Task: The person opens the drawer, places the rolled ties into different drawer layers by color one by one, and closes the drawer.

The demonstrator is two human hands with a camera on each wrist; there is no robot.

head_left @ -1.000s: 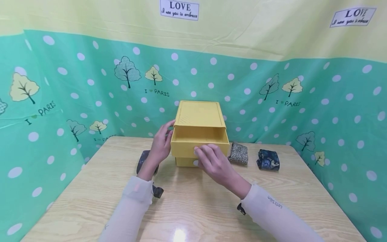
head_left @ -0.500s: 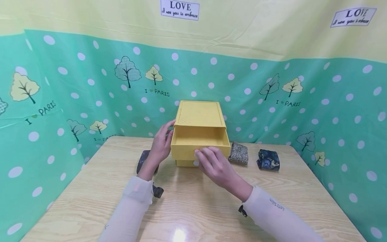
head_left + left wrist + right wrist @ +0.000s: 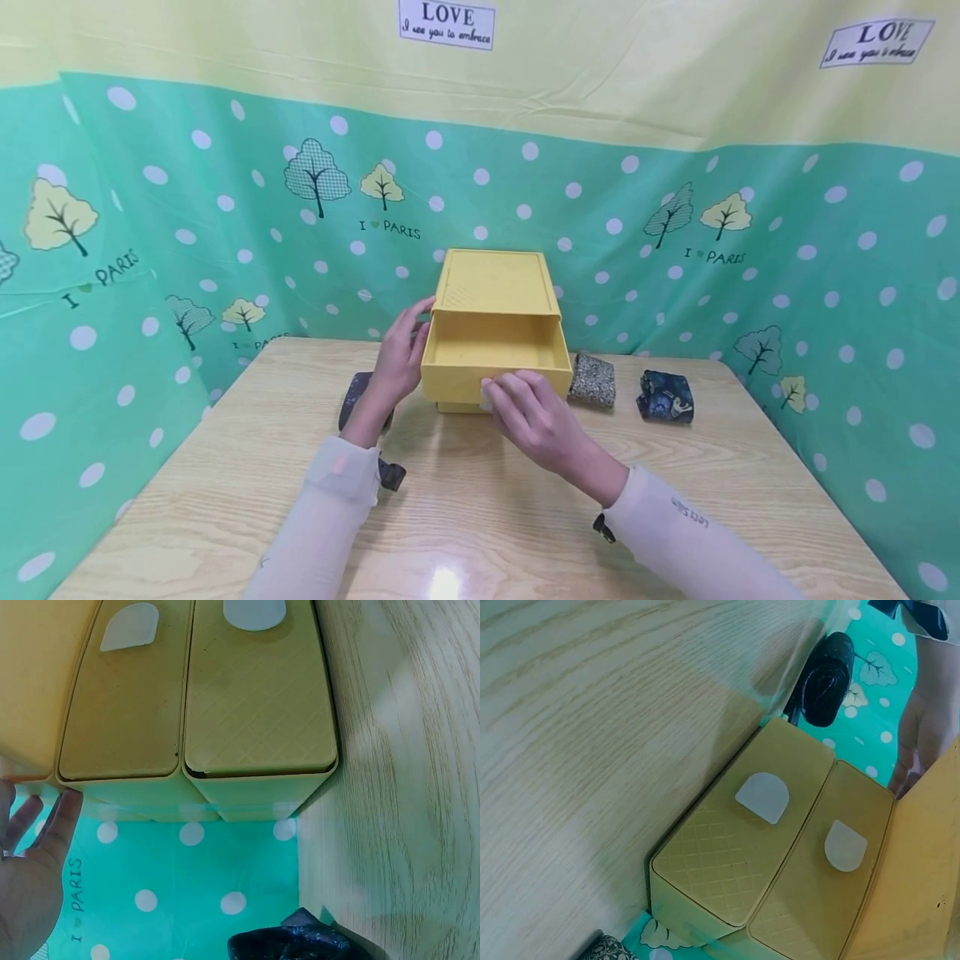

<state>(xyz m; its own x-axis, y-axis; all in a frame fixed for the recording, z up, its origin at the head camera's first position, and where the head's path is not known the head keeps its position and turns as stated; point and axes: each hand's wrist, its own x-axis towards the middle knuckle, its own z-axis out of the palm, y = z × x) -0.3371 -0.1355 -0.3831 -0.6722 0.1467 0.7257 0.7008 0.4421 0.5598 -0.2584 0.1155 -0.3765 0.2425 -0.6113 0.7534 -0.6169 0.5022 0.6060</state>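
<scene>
A yellow drawer cabinet (image 3: 495, 279) stands at the back of the table. Its top drawer (image 3: 453, 385) is pulled out, and the part of its inside that shows is bare. My right hand (image 3: 536, 417) grips the drawer's front with curled fingers near the middle. Against the cabinet's left side rests my left hand (image 3: 399, 358), fingers extended along the wall; the left wrist view shows its fingertips at the casing's edge. Two lower drawers (image 3: 124, 712) with whitish tabs (image 3: 763, 797) are closed. The right hand itself is out of its own wrist view.
Right of the cabinet lie a speckled grey folded cloth (image 3: 592, 381) and a dark patterned folded cloth (image 3: 666, 396). Another dark cloth bundle (image 3: 354, 400) sits on the left, partly behind the left forearm. A polka-dot curtain (image 3: 600, 225) hangs right behind the wooden table (image 3: 480, 517).
The top drawer has slid further out toward me, and my right hand has moved slightly nearer with it. My left hand has stayed in place on the cabinet's side.
</scene>
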